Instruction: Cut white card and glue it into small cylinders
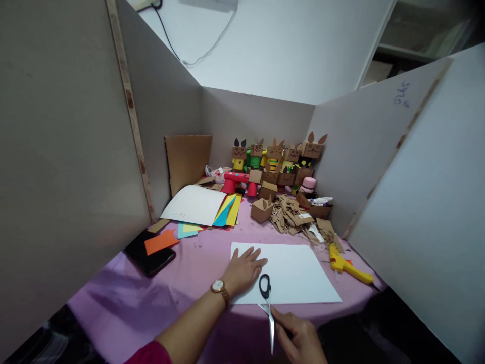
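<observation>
A white sheet (pixel 299 273) lies on the pink-purple cloth near the front edge. My left hand (pixel 242 270), with a watch (pixel 219 286) on its wrist, rests flat on the sheet's left part with its fingers spread. Just right of it are scissors (pixel 270 316) with black handles; one handle loop lies over the sheet and the blades point toward me past the front edge. My right hand (pixel 301 336) holds the scissors near the blades, its fingers closed at their right side.
A yellow glue gun (pixel 350 269) lies to the right. Cardboard scraps (pixel 290 215) and a small cardboard box (pixel 261 210) are behind the sheet. Cardboard-headed figures (pixel 275 154) stand at the back. Coloured papers (pixel 233 210) and a black tablet-like object (pixel 162 263) lie left.
</observation>
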`<state>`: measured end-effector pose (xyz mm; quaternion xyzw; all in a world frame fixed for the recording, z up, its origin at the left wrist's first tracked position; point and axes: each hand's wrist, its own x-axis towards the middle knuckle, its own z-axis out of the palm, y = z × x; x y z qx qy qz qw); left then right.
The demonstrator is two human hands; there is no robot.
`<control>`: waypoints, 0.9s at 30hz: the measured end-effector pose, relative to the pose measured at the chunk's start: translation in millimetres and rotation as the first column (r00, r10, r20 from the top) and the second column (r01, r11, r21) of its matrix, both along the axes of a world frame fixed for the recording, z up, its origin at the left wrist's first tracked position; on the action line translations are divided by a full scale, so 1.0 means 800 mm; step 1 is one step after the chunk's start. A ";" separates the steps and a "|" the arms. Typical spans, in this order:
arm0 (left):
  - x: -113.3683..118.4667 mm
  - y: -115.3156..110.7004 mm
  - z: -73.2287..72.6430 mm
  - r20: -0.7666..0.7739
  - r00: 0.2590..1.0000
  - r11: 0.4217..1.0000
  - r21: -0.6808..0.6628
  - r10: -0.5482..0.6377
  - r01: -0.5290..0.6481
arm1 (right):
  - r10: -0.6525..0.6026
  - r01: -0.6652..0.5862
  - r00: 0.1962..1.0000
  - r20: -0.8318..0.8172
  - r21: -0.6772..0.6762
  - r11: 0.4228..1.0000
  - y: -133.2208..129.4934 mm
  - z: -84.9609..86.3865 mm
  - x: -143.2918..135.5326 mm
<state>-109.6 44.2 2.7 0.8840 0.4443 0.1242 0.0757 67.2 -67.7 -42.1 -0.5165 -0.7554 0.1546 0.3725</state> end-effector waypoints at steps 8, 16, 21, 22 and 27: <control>-0.001 -0.001 0.000 0.004 1.000 1.000 -0.004 0.005 -0.005 | -0.017 0.016 1.000 -0.020 -0.009 1.000 0.002 0.003 -0.008; 0.001 0.000 0.001 0.000 1.000 1.000 -0.027 -0.001 0.001 | 0.032 -0.031 0.999 0.008 -0.004 0.999 -0.005 0.003 -0.002; -0.013 0.004 0.006 -0.012 0.998 0.997 -0.054 -0.059 0.058 | 0.032 -0.032 0.999 0.041 -0.018 0.999 -0.005 0.008 0.003; -0.018 0.004 0.008 -0.017 0.997 0.996 -0.060 -0.071 0.069 | 0.047 -0.046 0.998 0.051 -0.030 0.999 -0.005 0.009 0.005; -0.033 0.002 0.008 -0.021 0.998 0.996 -0.066 -0.060 0.059 | 0.013 -0.013 1.000 0.005 -0.009 1.000 -0.005 0.009 -0.002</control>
